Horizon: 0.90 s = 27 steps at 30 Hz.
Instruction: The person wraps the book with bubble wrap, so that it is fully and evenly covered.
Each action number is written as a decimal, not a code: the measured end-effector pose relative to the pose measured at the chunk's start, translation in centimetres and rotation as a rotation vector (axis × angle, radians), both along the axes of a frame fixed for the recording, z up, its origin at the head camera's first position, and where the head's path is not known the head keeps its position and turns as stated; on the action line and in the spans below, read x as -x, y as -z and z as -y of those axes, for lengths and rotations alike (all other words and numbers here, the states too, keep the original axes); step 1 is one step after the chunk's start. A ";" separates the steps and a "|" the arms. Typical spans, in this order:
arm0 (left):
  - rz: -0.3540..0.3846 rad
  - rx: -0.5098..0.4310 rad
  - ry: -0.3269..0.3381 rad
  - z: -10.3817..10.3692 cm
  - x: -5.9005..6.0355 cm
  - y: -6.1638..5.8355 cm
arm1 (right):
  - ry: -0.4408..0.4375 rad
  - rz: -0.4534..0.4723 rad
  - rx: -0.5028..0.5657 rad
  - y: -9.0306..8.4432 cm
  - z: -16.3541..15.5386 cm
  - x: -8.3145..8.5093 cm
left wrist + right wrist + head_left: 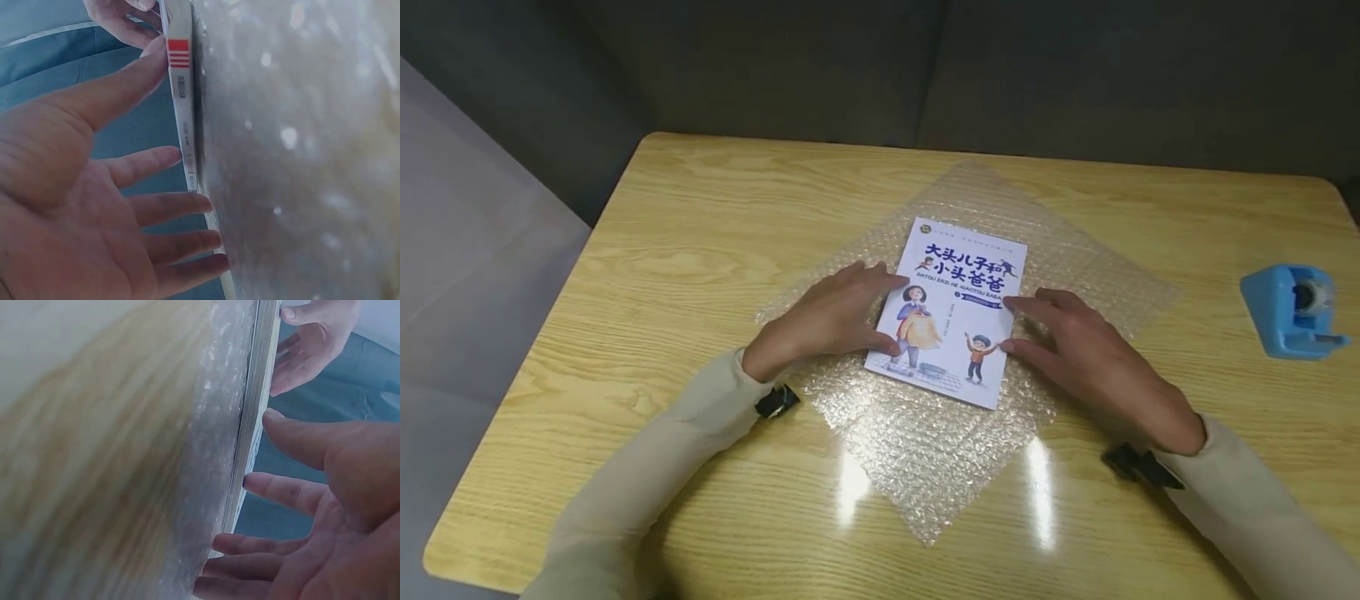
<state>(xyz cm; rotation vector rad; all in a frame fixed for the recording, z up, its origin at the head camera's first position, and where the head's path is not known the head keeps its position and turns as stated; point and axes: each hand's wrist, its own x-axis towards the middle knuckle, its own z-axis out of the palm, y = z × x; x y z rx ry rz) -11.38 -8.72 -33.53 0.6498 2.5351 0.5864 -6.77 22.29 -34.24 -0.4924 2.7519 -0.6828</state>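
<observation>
**A:** What was nearest the camera, and what were the hands doing?

**B:** Nearest, two pale sleeves reached in over a wooden bench. The left hand lay at nine o'clock of a children's book, the right hand at three o'clock. Both were relaxed with fingers straight, fingertips touching the book's side edges, grasping nothing.

**B:** The book lay face up, slightly tilted, in the middle of a bubble wrap sheet spread like a diamond on the bench.

**A:** How far along did the wrapping look?

**B:** Early, I judged. The book was placed and being squared; no corner of the sheet was folded over. A blue tape dispenser stood well apart at three o'clock, untouched. Beyond, at twelve o'clock, was a dark sofa.
</observation>
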 end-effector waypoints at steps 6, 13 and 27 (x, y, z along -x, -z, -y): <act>0.018 -0.066 0.004 0.6 0.2 0.1 | 0.007 -0.007 0.000 0.1 0.1 0.1; -0.001 -0.175 -0.004 1.8 0.4 0.3 | 0.005 0.003 0.001 0.1 0.1 0.1; -0.076 -0.206 0.130 3.2 -1.7 0.0 | 0.001 -0.025 0.005 0.2 0.2 0.1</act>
